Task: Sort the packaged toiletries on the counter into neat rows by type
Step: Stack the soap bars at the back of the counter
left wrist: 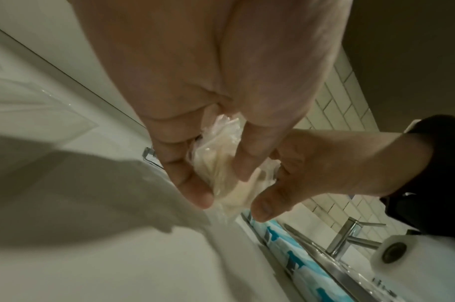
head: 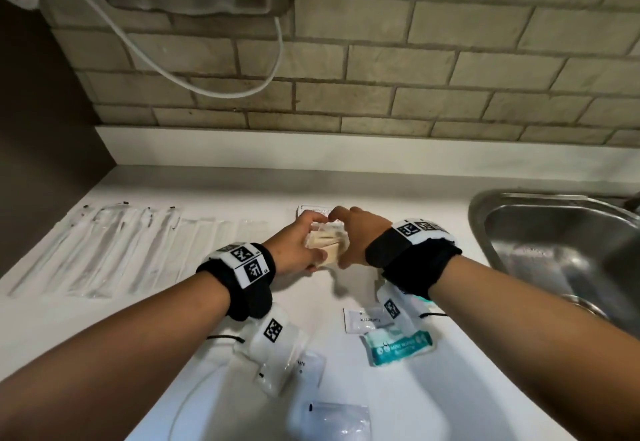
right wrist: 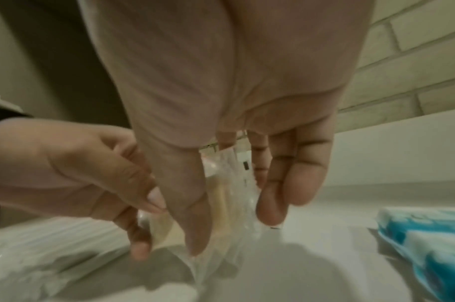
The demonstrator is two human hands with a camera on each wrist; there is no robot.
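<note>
Both hands hold a small stack of clear packets with cream-coloured contents [head: 327, 245] just above the white counter [head: 450, 388], mid-frame. My left hand [head: 298, 245] grips its left side, fingers and thumb curled round the packets [left wrist: 221, 169]. My right hand [head: 356, 233] grips the right side, thumb and fingers pinching the same packets [right wrist: 228, 196]. A row of long clear-wrapped items [head: 114, 250] lies flat at the left. Toothpaste sachets [head: 363, 319], a teal wipes pack [head: 398, 345] and more clear packets [head: 332, 420] lie nearer me.
A steel sink [head: 561, 246] is set in the counter at the right, with its tap [left wrist: 350, 235] behind. A tiled wall [head: 346, 77] backs the counter. A white card [head: 313, 210] lies behind the hands. A dark wall panel [head: 41, 129] bounds the left.
</note>
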